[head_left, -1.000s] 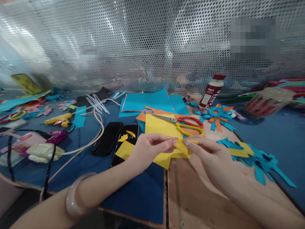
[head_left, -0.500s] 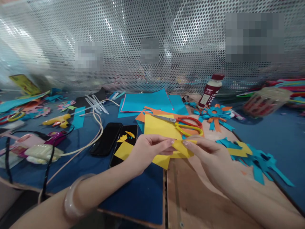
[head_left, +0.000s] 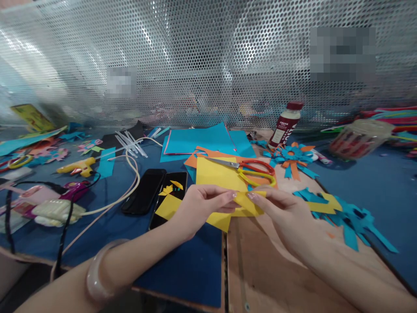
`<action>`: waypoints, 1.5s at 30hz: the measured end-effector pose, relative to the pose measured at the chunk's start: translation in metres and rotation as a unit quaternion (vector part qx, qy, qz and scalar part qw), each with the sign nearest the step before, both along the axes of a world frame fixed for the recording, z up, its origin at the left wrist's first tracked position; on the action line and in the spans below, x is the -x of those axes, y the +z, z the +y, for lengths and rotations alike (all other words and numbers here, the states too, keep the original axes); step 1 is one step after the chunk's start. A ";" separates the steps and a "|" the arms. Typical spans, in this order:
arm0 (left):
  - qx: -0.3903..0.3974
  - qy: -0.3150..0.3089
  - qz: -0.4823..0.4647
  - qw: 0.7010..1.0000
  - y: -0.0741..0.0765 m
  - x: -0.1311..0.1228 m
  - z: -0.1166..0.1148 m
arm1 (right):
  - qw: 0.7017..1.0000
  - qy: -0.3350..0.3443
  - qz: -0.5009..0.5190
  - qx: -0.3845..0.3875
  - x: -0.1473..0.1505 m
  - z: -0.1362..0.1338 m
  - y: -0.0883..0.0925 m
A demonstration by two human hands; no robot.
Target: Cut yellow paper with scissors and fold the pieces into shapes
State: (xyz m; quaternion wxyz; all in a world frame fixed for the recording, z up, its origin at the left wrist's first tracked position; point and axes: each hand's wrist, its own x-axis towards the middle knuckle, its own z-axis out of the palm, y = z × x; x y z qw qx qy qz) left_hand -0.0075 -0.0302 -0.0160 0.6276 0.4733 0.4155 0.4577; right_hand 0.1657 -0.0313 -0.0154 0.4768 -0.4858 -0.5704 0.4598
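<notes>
A small piece of yellow paper (head_left: 243, 201) is pinched between my two hands, above the table's middle. My left hand (head_left: 202, 208) grips its left side with thumb and fingers closed. On its right side, my right hand (head_left: 280, 208) pinches it with thumb and forefinger. Whether the paper is folded I cannot tell, as my fingers cover much of it. Just beyond lie scissors (head_left: 257, 171) with red and yellow handles, resting partly on a yellow sheet (head_left: 213, 172). Yellow scraps (head_left: 168, 205) lie on a phone beside my left hand.
Two phones (head_left: 143, 191) lie left of centre. Farther left are a yellow glue gun (head_left: 78, 167), cables and a power strip (head_left: 58, 211). Blue sheets (head_left: 195, 138) lie at the back. Blue and orange paper flowers (head_left: 292, 154), a bottle (head_left: 285, 124) and a clear jar (head_left: 361, 138) stand or lie right.
The view has shifted very slightly. Both hands keep their pinch on the yellow paper, almost in the same place.
</notes>
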 end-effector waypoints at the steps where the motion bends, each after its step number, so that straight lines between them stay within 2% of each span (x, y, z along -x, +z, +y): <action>1: -0.004 -0.001 0.009 1.000 0.001 0.000 0.000 | 1.000 0.000 -0.003 0.000 0.000 0.000 -0.001; 9: -0.055 -0.016 0.082 0.995 0.004 0.005 0.002 | 1.000 0.006 -0.017 -0.007 -0.003 0.000 -0.003; 15: -0.055 0.013 0.079 0.995 0.004 0.004 0.001 | 0.999 0.009 -0.026 -0.033 -0.003 0.000 -0.002; 22: -0.051 0.021 0.069 0.996 0.005 0.004 0.002 | 1.000 0.000 -0.021 -0.015 -0.004 0.003 -0.005; 26: -0.024 -0.009 0.050 0.998 0.003 0.007 0.005 | 0.999 0.009 -0.032 -0.017 -0.005 0.003 -0.005; 29: -0.024 -0.045 0.070 0.996 0.001 0.010 0.010 | 0.998 0.035 -0.055 -0.005 -0.005 0.003 -0.003; 32: -0.070 -0.076 0.126 0.987 0.003 0.012 0.013 | 0.994 0.074 -0.084 -0.012 -0.006 0.003 -0.003; 35: -0.135 -0.090 0.209 0.964 0.006 0.012 0.012 | 0.989 0.088 -0.113 -0.044 -0.007 0.004 -0.004; 40: -0.178 -0.086 0.283 0.939 0.008 0.011 0.009 | 0.982 0.102 -0.144 -0.068 -0.007 0.003 -0.001; 43: -0.158 -0.053 0.253 0.953 0.006 0.010 0.010 | 0.984 0.084 -0.145 -0.065 -0.007 0.004 0.001; 45: -0.121 -0.009 0.192 0.974 0.005 0.008 0.010 | 0.993 0.062 -0.094 -0.047 -0.006 0.006 -0.001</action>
